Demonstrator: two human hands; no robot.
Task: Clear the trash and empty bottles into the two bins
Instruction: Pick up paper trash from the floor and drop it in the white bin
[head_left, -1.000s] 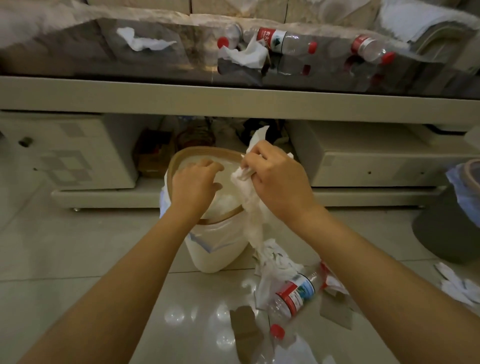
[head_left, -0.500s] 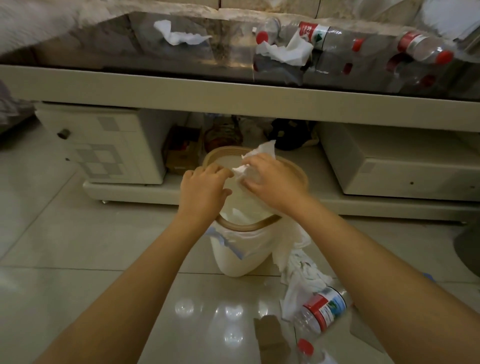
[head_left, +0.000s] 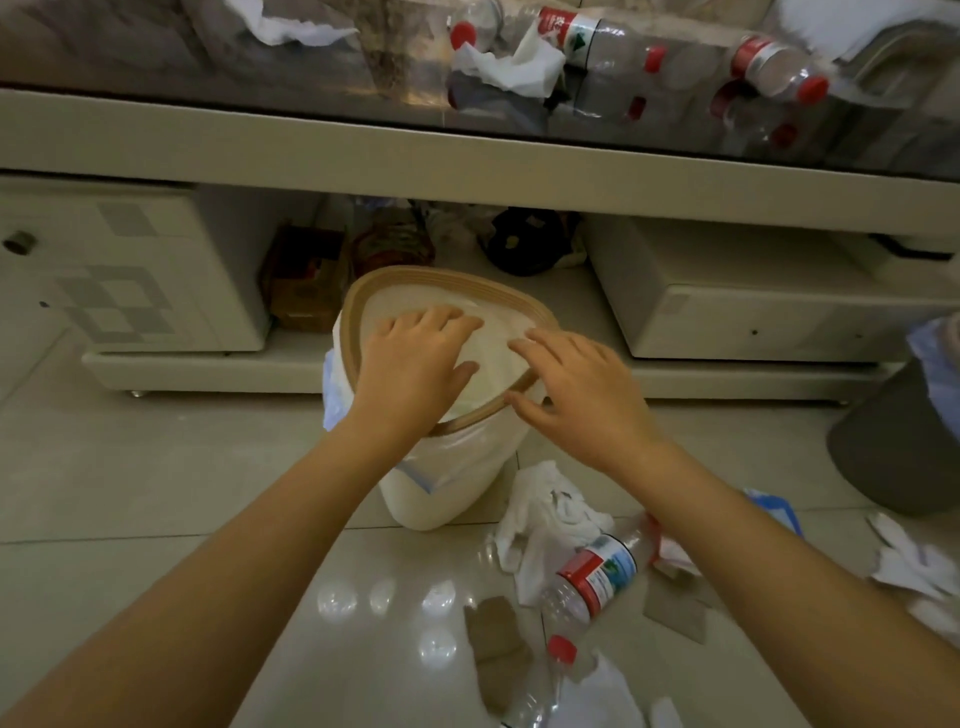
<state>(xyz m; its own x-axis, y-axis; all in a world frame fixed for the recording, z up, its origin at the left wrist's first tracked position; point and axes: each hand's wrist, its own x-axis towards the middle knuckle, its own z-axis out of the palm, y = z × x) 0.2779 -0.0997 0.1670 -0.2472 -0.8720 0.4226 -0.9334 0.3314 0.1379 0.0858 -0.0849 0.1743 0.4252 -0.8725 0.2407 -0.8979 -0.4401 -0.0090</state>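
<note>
A white bin (head_left: 447, 483) with a tan rim and a plastic liner stands on the floor before the table. My left hand (head_left: 410, 369) is over its mouth, fingers spread and empty. My right hand (head_left: 582, 395) hovers at the rim's right side, fingers relaxed, holding nothing. White tissue (head_left: 540, 514) lies crumpled on the floor beside the bin, next to a clear bottle with a red label (head_left: 592, 577). Another bottle with a red cap (head_left: 545, 686) lies nearer me. On the glass tabletop sit two bottles (head_left: 597, 41), (head_left: 779, 70) and tissue (head_left: 514, 65).
A grey bin (head_left: 893, 447) with a blue liner stands at the right edge. Cardboard scraps (head_left: 493, 634) and more tissue (head_left: 914, 561) litter the tiled floor. Under the table are drawer units (head_left: 130, 270) and clutter on a low shelf.
My right hand has let go of the tissue it held over the white bin; both hands now spread empty over the bin's mouth. The view has moved closer.
</note>
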